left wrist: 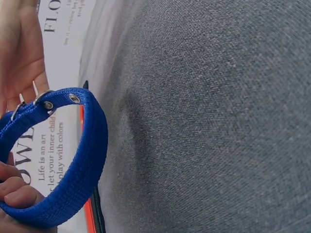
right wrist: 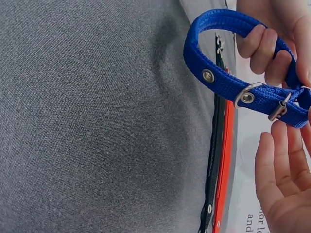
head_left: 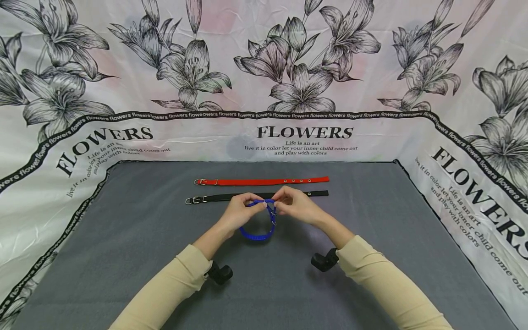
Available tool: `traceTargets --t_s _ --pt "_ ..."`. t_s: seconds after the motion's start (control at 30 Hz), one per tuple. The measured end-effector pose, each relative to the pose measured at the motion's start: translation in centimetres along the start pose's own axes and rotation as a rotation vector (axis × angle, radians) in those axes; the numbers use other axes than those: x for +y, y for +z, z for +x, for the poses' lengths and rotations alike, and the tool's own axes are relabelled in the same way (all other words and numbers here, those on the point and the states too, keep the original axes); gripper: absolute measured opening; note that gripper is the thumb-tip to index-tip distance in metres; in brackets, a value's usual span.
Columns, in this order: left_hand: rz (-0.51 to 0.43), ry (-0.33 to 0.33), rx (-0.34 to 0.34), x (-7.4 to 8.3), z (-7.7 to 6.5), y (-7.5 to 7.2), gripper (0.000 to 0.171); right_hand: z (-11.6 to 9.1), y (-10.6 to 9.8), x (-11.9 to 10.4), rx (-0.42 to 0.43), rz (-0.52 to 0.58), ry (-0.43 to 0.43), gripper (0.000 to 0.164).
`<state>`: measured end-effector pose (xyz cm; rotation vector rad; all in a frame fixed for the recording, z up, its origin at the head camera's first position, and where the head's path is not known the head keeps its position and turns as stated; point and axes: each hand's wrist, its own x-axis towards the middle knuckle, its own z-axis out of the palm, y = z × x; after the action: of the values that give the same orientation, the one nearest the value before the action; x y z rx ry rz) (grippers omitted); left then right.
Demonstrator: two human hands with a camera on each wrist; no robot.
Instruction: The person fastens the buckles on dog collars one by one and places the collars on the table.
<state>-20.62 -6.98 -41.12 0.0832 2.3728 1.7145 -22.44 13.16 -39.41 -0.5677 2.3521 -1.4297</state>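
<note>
A blue woven collar (head_left: 256, 237), bent into a loop, hangs between both hands above the table. My left hand (head_left: 239, 211) grips one side of it, its curled fingers (right wrist: 265, 56) showing inside the loop in the right wrist view. At the buckle end, my right hand (head_left: 299, 206) pinches the strap near the top, with its other fingers (right wrist: 282, 160) stretched out below. Metal eyelets (right wrist: 208, 75), a D-ring (right wrist: 238, 99) and a buckle (right wrist: 278, 110) sit along the band, and the strap runs through the buckle. The strap's tip is hidden by fingers.
Behind the hands, a black collar (head_left: 218, 198) lies flat on the grey cloth table (head_left: 144, 256), partly covered by them. A red collar (head_left: 255, 182) lies just beyond it. A flower-printed curtain (head_left: 198, 137) stands round the back and sides.
</note>
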Motion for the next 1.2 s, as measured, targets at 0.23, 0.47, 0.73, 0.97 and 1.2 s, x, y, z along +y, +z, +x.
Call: traceTargets --t_s 0.23,0.47,0.73,0.97,1.2 --pt "0.01 0.001 -0.014 -0.2 0.1 0.2 0.022 0.0 0.0 0.0 -0.019 -0.13 -0.045 0.01" --pt "0.032 -0.009 -0.028 0.0 0.1 0.4 0.025 -0.1 0.3 -0.5 -0.019 -0.256 -0.153 0.009" --pt "0.029 -0.041 -0.019 0.2 0.0 0.4 0.026 0.2 0.7 0.0 0.052 -0.241 -0.138 0.008" --pt "-0.032 -0.06 -0.021 0.4 0.1 0.4 0.027 0.1 0.7 0.3 0.057 -0.192 -0.104 0.007" --pt "-0.098 -0.065 0.009 0.3 0.1 0.0 0.027 -0.1 1.2 0.8 0.028 -0.088 -0.012 0.028"
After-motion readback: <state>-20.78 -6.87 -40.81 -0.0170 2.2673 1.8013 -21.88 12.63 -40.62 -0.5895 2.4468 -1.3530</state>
